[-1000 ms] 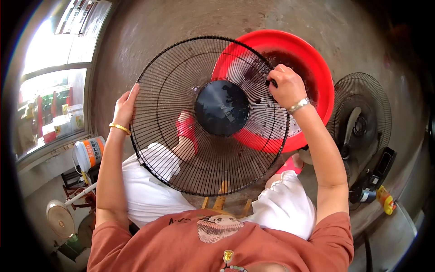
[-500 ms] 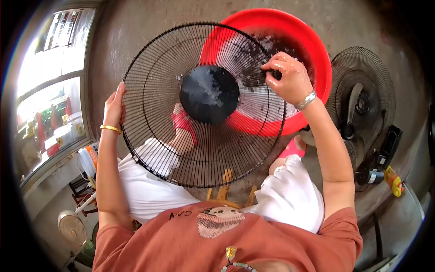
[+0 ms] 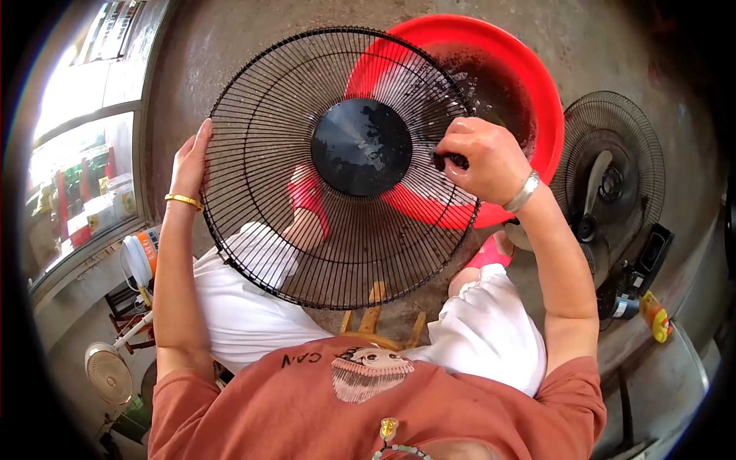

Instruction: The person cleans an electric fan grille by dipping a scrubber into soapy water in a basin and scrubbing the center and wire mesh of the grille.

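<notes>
A round black wire fan guard (image 3: 261, 100) with a wet, glossy black hub (image 3: 362, 147) is held up over my lap. My left hand (image 3: 192, 162) grips its left rim, thumb along the outer edge and fingers behind. My right hand (image 3: 487, 157) is closed on a small dark wad (image 3: 458, 160) at the guard's right side; its exact kind is hidden by the fingers. Behind the guard's upper right stands a red basin (image 3: 546, 115) of dark, foamy water (image 3: 487, 88), partly seen through the wires.
On the floor at right lies another fan part with a dark guard (image 3: 648, 146) and a blade (image 3: 596, 180). Near it are a black box-like part (image 3: 652, 249) and a yellow packet (image 3: 656, 318). A small white fan (image 3: 109, 374) stands at lower left, below a window (image 3: 84, 176).
The guard has shifted slightly up in view and tilted a little. My right hand has moved down along the guard's right side with the dark wad. My left hand keeps its hold.
</notes>
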Tool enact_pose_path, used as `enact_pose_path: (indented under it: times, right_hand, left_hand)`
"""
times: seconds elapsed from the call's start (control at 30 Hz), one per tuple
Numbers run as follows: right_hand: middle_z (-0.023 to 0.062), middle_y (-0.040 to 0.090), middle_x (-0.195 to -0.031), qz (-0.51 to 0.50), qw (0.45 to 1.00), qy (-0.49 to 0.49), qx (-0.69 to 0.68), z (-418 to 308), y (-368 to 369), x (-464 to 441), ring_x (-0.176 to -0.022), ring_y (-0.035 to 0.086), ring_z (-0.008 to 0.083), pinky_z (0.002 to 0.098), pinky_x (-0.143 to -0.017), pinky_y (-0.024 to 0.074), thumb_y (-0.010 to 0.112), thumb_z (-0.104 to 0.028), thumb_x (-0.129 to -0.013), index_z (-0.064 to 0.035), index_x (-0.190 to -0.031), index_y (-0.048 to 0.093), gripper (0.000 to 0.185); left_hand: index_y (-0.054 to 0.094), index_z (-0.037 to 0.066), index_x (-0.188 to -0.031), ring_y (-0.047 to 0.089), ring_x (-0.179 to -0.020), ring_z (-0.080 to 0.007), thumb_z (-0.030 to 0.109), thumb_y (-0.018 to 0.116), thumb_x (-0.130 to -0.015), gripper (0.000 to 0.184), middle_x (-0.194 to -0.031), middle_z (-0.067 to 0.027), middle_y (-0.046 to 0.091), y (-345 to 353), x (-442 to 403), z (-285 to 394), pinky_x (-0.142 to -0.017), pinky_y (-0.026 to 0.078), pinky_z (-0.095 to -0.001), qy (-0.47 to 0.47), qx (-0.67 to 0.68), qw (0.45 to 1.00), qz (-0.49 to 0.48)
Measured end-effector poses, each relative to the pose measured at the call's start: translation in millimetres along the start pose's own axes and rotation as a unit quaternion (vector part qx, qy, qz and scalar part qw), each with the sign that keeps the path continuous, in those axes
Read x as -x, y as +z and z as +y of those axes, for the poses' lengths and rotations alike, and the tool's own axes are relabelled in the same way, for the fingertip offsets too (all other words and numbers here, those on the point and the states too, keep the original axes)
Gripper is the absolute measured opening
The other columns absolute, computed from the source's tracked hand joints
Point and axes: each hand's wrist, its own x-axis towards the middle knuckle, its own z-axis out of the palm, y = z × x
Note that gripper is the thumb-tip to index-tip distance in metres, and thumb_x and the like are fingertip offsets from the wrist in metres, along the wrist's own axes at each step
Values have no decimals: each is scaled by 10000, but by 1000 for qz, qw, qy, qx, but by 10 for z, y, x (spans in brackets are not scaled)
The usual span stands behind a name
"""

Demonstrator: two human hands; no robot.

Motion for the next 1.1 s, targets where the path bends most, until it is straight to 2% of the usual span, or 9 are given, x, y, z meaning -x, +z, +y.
enact_pose_path:
  times: [0.13, 0.3, 0.4, 0.5, 0.63, 0.73, 0.87, 0.97, 1.1]
  right_hand:
    - [59, 595, -770, 22, 995, -42, -88, -126, 183, -59, -815, 598, 260, 384, -703, 516, 691, -119, -701, -81, -777, 659, 91]
    - [30, 608, -779, 25, 998, -33, -50, -129, 294, -36, -757, 572, 247, 359, -639, 492, 724, -82, -674, -85, -767, 638, 127]
    - [39, 608, -775, -14, 998, -68, -2, -133, 257, -68, -758, 574, 249, 365, -631, 494, 711, -91, -685, -87, -749, 639, 97]
    - [49, 590, -734, -127, 986, -5, 106, -126, 124, -55, -785, 602, 258, 382, -665, 512, 659, -131, -713, -108, -726, 640, 33]
    - [52, 600, -722, -27, 999, 9, -20, -84, -104, -93, -771, 610, 264, 392, -676, 511, 652, -130, -711, -107, -741, 659, 38]
    - [48, 598, -719, 13, 999, -22, -38, -141, 102, -167, -764, 609, 261, 387, -661, 511, 652, -125, -710, -105, -726, 644, 27]
    - [77, 568, -695, 25, 1000, 7, -10, -206, 351, -103, -737, 585, 286, 399, -649, 494, 677, -81, -682, -70, -709, 603, 79]
    - [73, 581, -696, -133, 980, 44, 143, -138, 255, -35, -746, 596, 286, 404, -653, 498, 670, -85, -679, -69, -705, 616, 63]
    - [88, 626, -724, -6, 997, 43, -66, -110, -15, -16, -733, 624, 284, 388, -670, 512, 661, -80, -690, -79, -736, 647, 47]
  left_hand:
    - [665, 121, -938, 274, -406, -19, 616, 612, -843, 507, -530, 102, 337, 12, 34, 23, -384, 203, -207, 17, 7, 1000, -2]
    - [669, 120, -947, 282, -416, -16, 618, 616, -839, 512, -537, 100, 334, 11, 51, 29, -391, 207, -203, 8, 7, 1000, 2]
    - [672, 124, -954, 276, -414, -17, 617, 620, -837, 509, -537, 103, 326, -1, 31, 11, -391, 201, -200, 8, -2, 1000, 6]
    - [671, 121, -949, 274, -415, -17, 615, 621, -836, 510, -539, 102, 330, 11, 95, 62, -390, 200, -200, 11, -2, 1000, 15]
    - [644, 99, -1028, 219, -412, -22, 622, 582, -856, 555, -527, 103, 264, 11, 56, 4, -402, 164, -207, 12, 3, 1000, 1]
    - [650, 102, -985, 242, -404, -22, 614, 596, -852, 531, -524, 100, 299, 8, 15, 0, -392, 174, -209, 23, 2, 1000, 3]
    - [666, 98, -907, 288, -398, -24, 592, 624, -848, 500, -524, 91, 372, 4, 39, 21, -383, 202, -212, 20, 7, 1000, 19]
    - [668, 88, -908, 297, -399, -27, 588, 624, -849, 506, -525, 88, 382, -8, 79, 46, -384, 206, -212, 27, 10, 999, 20]
    - [673, 82, -912, 312, -399, -27, 581, 624, -853, 505, -533, 84, 408, 15, 138, 134, -383, 205, -215, 23, 14, 999, 17]
